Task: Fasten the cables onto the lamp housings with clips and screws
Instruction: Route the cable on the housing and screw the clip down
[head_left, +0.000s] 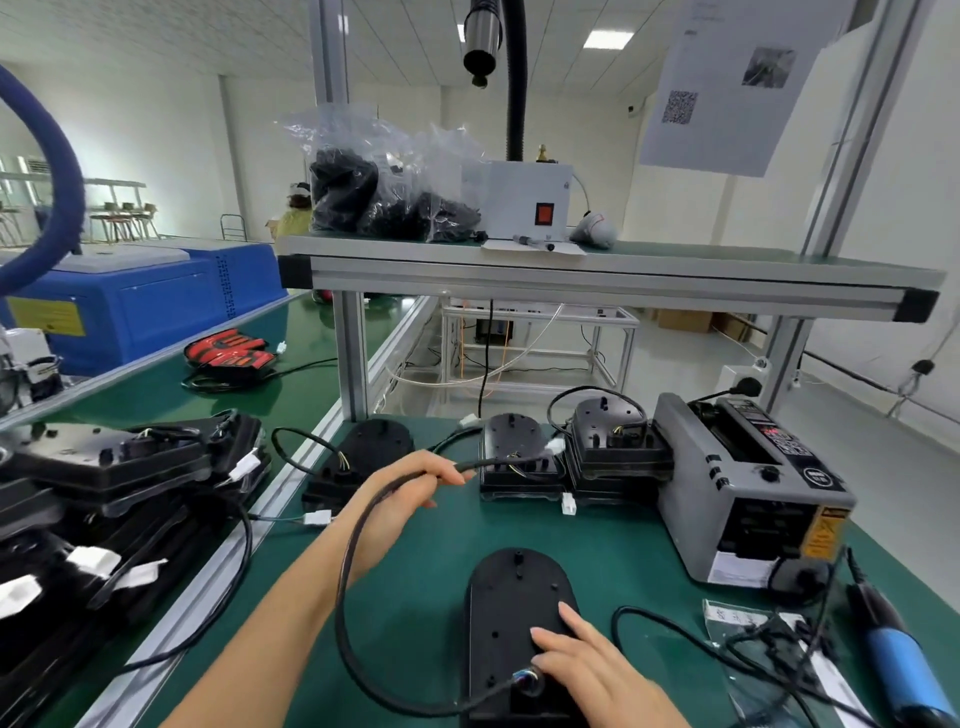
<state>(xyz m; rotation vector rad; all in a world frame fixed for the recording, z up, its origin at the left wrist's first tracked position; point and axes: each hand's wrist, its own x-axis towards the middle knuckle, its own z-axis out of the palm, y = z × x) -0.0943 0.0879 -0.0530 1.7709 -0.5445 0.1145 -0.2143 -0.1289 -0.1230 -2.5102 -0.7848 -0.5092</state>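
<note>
Our right hand (597, 670) presses straight fingers on the lamp housing (511, 603) lying on the green bench (421, 577); our left hand (405, 499) pinches its cable (340, 597). Shelf-top plastic bags (384, 197) hold black parts.

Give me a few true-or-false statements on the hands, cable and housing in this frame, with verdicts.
1. The left hand holds the black cable. True.
2. The right hand grips the blue screwdriver. False: it rests flat on the lamp housing; the screwdriver lies on the table at right.
3. The cable runs to the housing's near end. True.
4. The grey tape dispenser stands left of the housing. False: it stands to the right.
</note>
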